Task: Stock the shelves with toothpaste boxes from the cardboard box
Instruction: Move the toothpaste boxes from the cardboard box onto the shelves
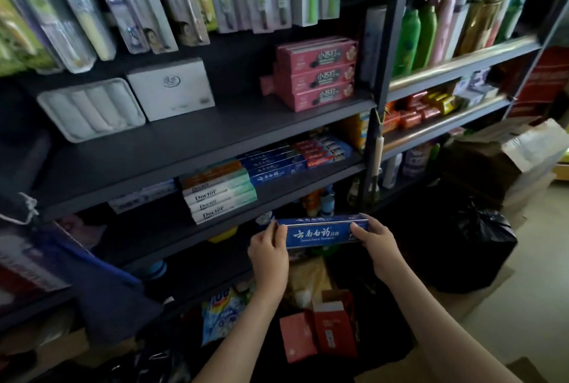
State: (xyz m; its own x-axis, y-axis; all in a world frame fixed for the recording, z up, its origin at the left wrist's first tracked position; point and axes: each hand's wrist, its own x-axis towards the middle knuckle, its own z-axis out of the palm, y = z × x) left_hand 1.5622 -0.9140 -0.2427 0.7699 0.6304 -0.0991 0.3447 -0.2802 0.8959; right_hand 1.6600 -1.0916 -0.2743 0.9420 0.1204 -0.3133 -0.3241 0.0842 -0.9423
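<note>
I hold a long blue toothpaste box (320,233) level in front of the shelving, below the toothpaste shelf (277,195). My left hand (268,247) grips its left end and my right hand (374,241) grips its right end. On that shelf lie matching blue toothpaste boxes (271,167), a stack of white and green Doctor boxes (215,198) to their left and red boxes (323,148) to their right. The cardboard box (498,161) with open flaps stands on the floor at the right.
Pink boxes (317,75) and white packs (92,108) sit on the shelf above, toothbrush packs (154,1) hang higher. Shampoo bottles (431,31) fill the right unit. A black bag (462,247), red cartons (320,336) and a detergent bag (221,312) crowd the floor below my arms.
</note>
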